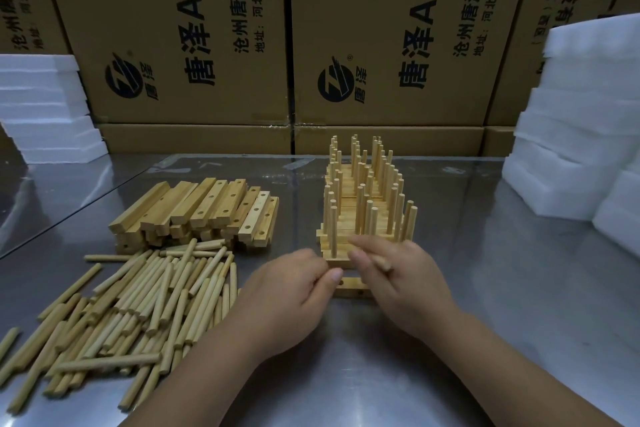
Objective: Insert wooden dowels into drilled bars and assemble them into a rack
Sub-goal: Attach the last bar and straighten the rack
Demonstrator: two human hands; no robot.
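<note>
A shiny metal counter (502,305) fills the lower view. Behind it stands a wall of large brown boxes (180,10), one row set on a lower row. They are printed in black with Chinese characters, the letters "AH4" and a round logo (126,78). At far left, a stack of white foam slabs (45,107) leans against the boxes, its layers stepped. A taller foam stack (581,135) rises at the counter's right edge. A clear sheet (69,191) covers the counter's left part, its edge running diagonally.
</note>
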